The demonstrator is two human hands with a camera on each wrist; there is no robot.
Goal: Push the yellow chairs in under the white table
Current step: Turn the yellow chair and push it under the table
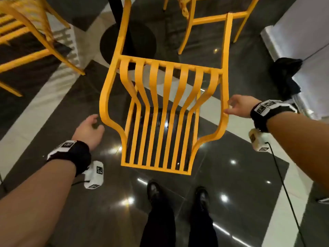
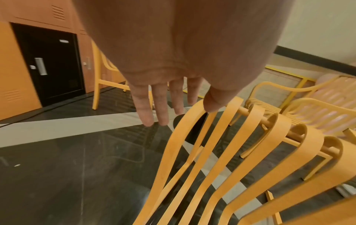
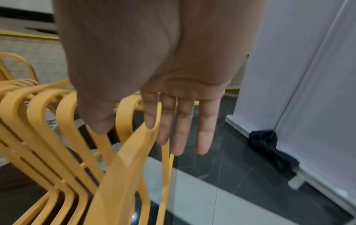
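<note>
The yellow chair (image 1: 160,111) stands on the dark glossy floor (image 1: 240,184) right in front of my shoes, its slatted back toward me and its seat reaching toward the black pedestal base (image 1: 128,41) of the table. My right hand (image 1: 239,106) touches the right edge of the chair back, fingers (image 3: 181,130) straight, index and thumb lightly on the frame. My left hand (image 1: 89,130) hangs relaxed and loose beside the left edge, gripping nothing. More yellow chairs (image 1: 26,32) stand farther off on both sides.
</note>
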